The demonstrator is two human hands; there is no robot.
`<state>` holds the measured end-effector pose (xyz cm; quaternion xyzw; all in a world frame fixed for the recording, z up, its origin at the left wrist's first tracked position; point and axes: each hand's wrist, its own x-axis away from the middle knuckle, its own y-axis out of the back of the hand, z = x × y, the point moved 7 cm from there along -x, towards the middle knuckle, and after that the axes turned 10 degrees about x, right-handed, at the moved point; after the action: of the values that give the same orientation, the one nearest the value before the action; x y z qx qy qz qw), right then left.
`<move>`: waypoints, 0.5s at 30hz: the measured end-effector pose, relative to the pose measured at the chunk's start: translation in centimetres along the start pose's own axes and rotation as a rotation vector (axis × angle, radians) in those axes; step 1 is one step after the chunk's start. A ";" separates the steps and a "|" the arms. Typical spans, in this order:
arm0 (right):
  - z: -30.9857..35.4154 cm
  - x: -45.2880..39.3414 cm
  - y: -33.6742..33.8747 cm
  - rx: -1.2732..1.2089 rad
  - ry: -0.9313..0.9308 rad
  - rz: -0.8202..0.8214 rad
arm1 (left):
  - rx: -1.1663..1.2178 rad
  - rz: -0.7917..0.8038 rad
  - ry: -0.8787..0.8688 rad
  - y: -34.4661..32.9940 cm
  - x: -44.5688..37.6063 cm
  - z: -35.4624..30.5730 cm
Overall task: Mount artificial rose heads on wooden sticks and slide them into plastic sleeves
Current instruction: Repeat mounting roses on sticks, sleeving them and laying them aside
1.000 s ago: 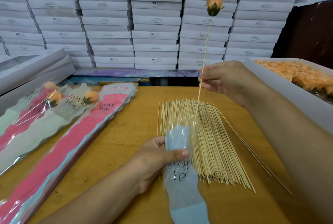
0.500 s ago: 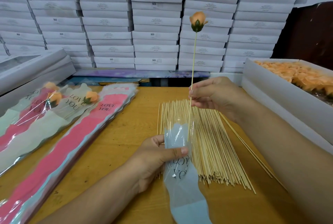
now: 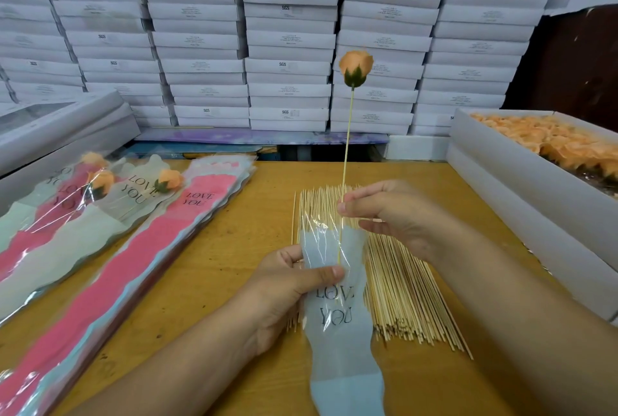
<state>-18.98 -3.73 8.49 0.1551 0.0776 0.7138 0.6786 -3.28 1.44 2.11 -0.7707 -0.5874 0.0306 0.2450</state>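
right grip pinches the stick at frame centre, rose head high, tip just inside the sleeve pinched by left grip; risk: tip snags or pierces film if angle drifts.

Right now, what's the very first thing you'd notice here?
The orange rose head stands high on a thin stick, pinched by the right hand while its tip slips into the blue sleeve held by the left hand. Behind rises a wall of white boxes; a box of orange roses sits right.
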 end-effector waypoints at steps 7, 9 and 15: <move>-0.1 0.3 -0.8 0.048 -0.004 0.123 | -0.034 0.001 0.013 -0.3 0.4 -0.2; 0.9 0.0 -0.2 0.029 0.040 0.103 | -0.049 0.016 0.018 -0.5 0.5 -0.2; 4.0 -1.7 2.6 -0.180 0.099 -0.101 | -0.078 0.080 0.056 -0.9 0.8 0.2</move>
<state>-20.12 -5.98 12.86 0.0540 0.0546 0.6895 0.7202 -3.93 2.41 2.49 -0.8031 -0.5499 -0.0041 0.2295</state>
